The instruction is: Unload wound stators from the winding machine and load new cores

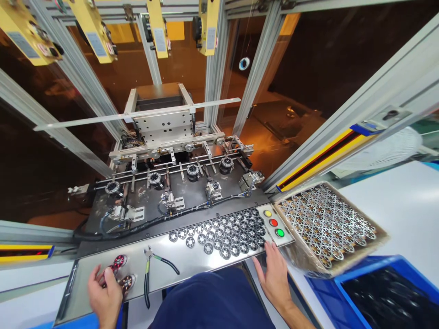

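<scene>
At the left end of the steel ledge, my left hand (pixel 104 290) curls its thumb and fingers around a small round motor stator with red windings, partly hidden by the fingers. Beside it lie a red-wound stator (pixel 120 261) and a copper-coloured one (pixel 128 282). My right hand (pixel 275 274) is open, fingers stretched out at the ledge's front edge, beside the nearest of the black stator cores (pixel 235 240). Those cores sit in several rows across the right half of the ledge. Between my hands lie cutting pliers (pixel 148 269) with green and black handles, jaws pointing away from me.
Behind the ledge stands a winding machine with several round spindle fixtures (pixel 192 172). Yellow, red and green buttons (pixel 273 222) are at the ledge's right end. Farther right are a box of metal rings (pixel 329 219) and a blue bin (pixel 394 262) of black parts.
</scene>
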### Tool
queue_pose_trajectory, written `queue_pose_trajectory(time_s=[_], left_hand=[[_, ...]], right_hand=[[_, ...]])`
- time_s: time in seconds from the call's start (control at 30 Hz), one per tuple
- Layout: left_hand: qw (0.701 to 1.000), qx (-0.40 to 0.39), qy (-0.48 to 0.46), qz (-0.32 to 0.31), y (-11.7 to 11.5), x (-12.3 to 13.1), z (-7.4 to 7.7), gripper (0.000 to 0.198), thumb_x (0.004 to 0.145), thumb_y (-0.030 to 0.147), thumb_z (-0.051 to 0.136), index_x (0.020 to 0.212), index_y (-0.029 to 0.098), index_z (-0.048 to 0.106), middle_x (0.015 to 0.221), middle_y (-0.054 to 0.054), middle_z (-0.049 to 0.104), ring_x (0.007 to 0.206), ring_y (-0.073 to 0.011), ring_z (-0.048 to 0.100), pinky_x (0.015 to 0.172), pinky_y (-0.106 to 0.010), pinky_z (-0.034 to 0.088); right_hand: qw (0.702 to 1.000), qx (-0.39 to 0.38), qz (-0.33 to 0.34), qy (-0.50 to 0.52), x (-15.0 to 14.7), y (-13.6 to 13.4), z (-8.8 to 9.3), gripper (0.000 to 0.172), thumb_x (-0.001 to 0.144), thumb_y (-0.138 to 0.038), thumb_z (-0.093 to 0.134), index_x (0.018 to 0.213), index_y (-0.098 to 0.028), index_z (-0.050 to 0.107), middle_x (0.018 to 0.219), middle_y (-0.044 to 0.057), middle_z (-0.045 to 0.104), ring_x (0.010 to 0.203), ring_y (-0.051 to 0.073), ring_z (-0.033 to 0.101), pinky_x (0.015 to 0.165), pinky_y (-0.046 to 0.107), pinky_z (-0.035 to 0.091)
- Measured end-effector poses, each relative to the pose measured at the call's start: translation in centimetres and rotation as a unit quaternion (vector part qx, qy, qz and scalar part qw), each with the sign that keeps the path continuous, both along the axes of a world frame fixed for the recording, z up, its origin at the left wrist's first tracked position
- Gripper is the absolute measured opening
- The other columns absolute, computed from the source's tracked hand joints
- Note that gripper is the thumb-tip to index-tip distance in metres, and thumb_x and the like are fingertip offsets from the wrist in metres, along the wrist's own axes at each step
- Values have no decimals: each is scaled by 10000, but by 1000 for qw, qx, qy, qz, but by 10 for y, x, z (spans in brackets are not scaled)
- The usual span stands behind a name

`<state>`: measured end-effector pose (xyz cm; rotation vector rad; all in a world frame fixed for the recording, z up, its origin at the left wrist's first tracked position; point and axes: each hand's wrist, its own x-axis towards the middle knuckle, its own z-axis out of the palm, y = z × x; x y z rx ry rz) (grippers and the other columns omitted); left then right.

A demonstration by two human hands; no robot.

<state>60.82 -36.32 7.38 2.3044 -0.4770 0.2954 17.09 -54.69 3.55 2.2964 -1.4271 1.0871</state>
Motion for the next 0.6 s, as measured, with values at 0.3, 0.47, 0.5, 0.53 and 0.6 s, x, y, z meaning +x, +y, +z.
queue_pose_trajectory(time_s=[0.3,0.47,0.5,0.53,0.6], left_hand=[[1000,-11,14,-2,3,5,-7,623,848,445,478,1366,98,456,1159,-164,563,974,-283,585,912,-469,456],[998,-52,40,-6,0,3,-12,653,849,497,456,1346,74,457,1130,-168,551,971,-250,565,928,-439,442],[997,-64,45,-4,-1,3,-13,652,851,503,458,1347,80,455,1118,-162,554,973,-244,563,932,-432,439],[997,-72,42,-3,-2,2,-13,651,858,508,449,1350,81,450,1116,-161,553,992,-243,555,945,-430,429],[996,-87,27,4,-3,1,-13,648,862,515,441,1339,77,459,1104,-158,558,998,-245,548,951,-427,420]], right_hand=[[996,-76,-14,33,-38,-75,-2,379,960,-223,338,1157,51,513,1065,224,585,1003,275,565,874,379,483],[990,-121,32,64,-33,-95,-1,429,965,-262,316,1077,74,559,1050,232,576,935,286,579,868,377,482],[986,-144,45,76,-33,-98,-6,440,963,-259,296,1038,79,569,1040,242,575,928,301,576,855,390,482],[982,-166,53,68,-35,-101,-13,449,957,-247,274,1017,81,575,1023,247,578,911,319,576,840,412,479],[990,-122,62,20,-44,-109,-34,445,932,-262,316,1006,83,587,1041,264,572,931,353,571,869,444,466]])
